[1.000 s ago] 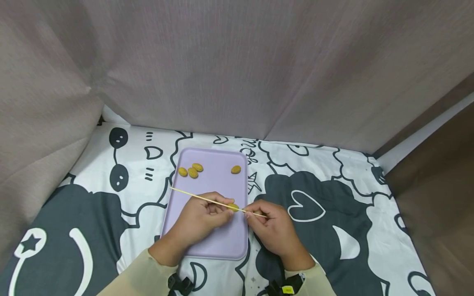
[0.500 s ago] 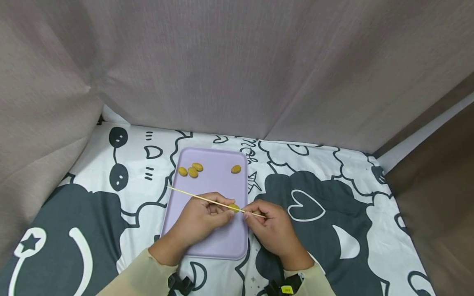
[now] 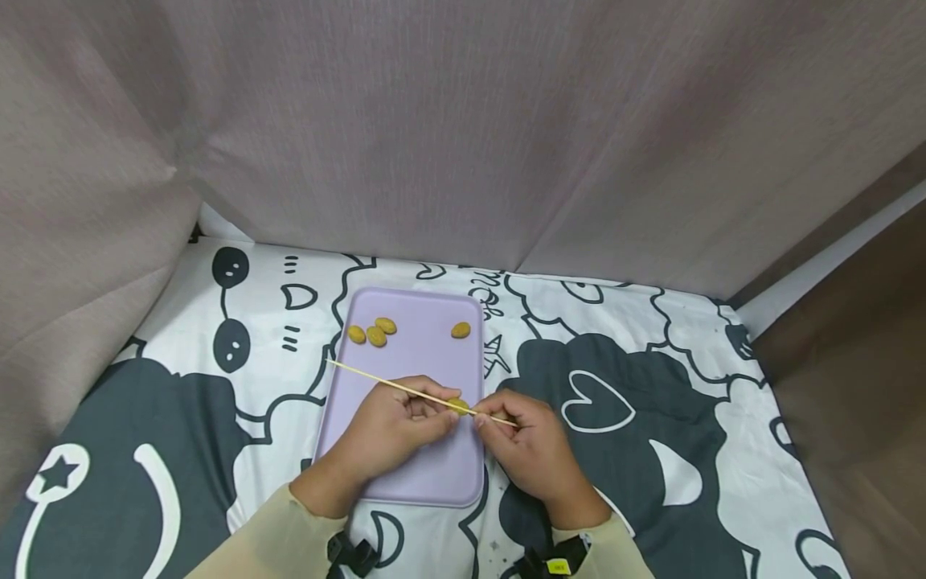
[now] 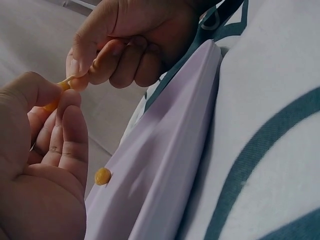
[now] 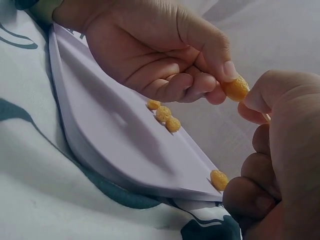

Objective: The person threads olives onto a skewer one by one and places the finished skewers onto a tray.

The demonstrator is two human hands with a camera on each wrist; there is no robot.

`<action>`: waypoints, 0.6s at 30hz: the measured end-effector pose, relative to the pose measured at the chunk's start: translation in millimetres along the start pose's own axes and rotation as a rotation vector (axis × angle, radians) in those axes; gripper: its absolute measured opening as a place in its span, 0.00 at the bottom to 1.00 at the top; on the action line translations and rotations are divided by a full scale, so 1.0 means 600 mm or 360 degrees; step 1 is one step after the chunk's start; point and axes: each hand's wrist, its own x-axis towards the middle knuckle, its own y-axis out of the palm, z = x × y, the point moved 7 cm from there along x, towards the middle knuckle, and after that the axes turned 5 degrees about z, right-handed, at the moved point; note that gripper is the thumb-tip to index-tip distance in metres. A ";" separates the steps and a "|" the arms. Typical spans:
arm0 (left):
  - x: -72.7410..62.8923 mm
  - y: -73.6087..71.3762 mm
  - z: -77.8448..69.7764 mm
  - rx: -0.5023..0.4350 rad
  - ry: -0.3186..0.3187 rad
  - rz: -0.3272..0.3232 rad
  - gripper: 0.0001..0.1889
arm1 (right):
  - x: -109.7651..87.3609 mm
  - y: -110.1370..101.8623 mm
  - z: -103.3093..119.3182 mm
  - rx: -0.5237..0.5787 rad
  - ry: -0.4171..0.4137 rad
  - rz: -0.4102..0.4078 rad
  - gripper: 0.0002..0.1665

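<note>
Between my left hand's (image 3: 400,422) thumb and fingers is pinched a small yellow oval nugget (image 3: 459,406), like a coated nut. A thin bamboo skewer (image 3: 362,372) slants across the left hand and meets the nugget; whether it pierces it or lies along it, I cannot tell. My right hand (image 3: 531,442) pinches the skewer close to its right end, its fingertips nearly touching the nugget. In the right wrist view the nugget (image 5: 236,89) shows between both hands, with most of the skewer hidden. Both hands are above a lilac tray (image 3: 412,482).
A group of three yellow nuggets (image 3: 376,337) lies at the tray's far left, and a single nugget (image 3: 460,330) at its far right. The tray sits on a black-and-white patterned cloth (image 3: 275,434). Grey-brown curtains (image 3: 448,137) hang behind and at the sides.
The skewer has slid slightly left, its far tip now further past the tray's left edge. My right fingers have shifted a little left with it. The left hand stays almost still.
</note>
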 end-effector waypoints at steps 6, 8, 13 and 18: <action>0.002 0.000 -0.005 0.0075 0.0018 0.0043 0.20 | -0.003 0.000 -0.012 0.0085 0.0062 0.0014 0.11; 0.004 -0.007 -0.009 0.0134 0.0019 0.0031 0.21 | -0.004 -0.004 -0.017 0.0117 0.0077 -0.0016 0.10; 0.005 -0.066 -0.036 0.0486 0.0122 -0.0196 0.21 | -0.004 -0.016 -0.025 0.0218 0.0045 -0.0120 0.07; -0.004 -0.146 -0.057 0.1028 0.0204 -0.0571 0.17 | -0.002 -0.020 -0.028 0.0269 0.0025 -0.0122 0.05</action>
